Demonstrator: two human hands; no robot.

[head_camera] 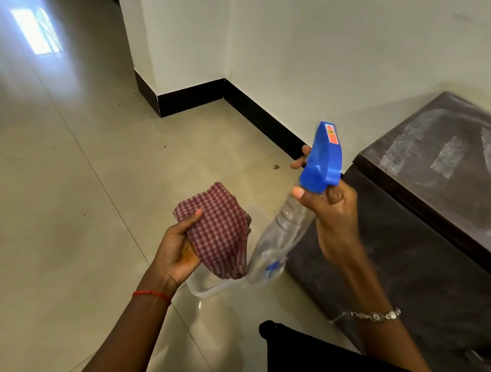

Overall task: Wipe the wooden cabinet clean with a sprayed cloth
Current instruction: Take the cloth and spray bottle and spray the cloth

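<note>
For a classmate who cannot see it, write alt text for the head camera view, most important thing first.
A person's right hand holds a clear spray bottle with a blue trigger head, tilted beside a red checked cloth held in the left hand. A dark wooden cabinet with a dusty, streaked top stands on the right against a white wall, and a clear plastic container sits on the tiled floor below.

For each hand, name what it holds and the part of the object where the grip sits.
Left hand holds the checked cloth by its lower left edge. Right hand holds the spray bottle at its neck, under the blue head.

Open floor [57,197] left; cabinet [432,222] blocks right
</note>
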